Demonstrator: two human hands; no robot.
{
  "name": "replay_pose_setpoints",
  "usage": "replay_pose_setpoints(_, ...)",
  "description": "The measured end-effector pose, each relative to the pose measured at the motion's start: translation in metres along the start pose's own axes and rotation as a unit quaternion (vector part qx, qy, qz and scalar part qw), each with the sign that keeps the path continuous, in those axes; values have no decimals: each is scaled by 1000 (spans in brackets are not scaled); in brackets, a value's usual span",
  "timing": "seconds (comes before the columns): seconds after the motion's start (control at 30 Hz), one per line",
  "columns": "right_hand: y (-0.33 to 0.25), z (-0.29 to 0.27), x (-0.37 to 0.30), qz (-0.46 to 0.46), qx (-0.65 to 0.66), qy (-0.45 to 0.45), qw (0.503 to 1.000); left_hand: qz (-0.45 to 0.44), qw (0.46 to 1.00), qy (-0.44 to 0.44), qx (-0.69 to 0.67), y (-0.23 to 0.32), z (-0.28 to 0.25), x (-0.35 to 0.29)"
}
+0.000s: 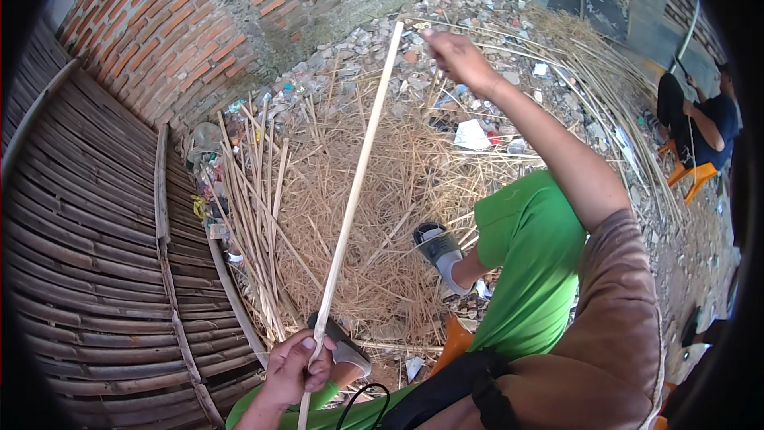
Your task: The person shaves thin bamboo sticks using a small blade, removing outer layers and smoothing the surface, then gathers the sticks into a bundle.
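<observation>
Grip the lower part of the pale strip [360, 175] in the closed left hand [298, 368], strip slanting up across the straw [414, 179]. Hold the right hand [463, 60], fingers curled, just beside the upper tip; cannot tell whether pinching anything. Preferably steady the lower grip; avoid bending.

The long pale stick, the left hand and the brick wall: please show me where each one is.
Long pale stick [355, 191]: head view, middle of its length.
Left hand [288, 369]: head view, middle of the hand.
Brick wall [181, 40]: head view, its reddish brick face.
</observation>
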State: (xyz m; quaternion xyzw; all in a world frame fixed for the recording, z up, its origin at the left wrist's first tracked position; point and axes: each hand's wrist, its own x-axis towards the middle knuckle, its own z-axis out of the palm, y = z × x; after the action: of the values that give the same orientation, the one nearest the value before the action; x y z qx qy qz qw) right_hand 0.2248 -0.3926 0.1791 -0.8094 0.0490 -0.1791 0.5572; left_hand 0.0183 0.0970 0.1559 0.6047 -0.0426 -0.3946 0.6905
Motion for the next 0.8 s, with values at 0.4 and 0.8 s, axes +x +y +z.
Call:
replay_pose_setpoints(0.4, -15, 21, -12, -49, 249, -71, 965, -27, 996, -65, -62, -1, -1, 12)
replay_pose_setpoints(0.8, -13, 37, -3, 1, 240, -24, 971, -11, 995, 28, -91, 17, 10, 36)
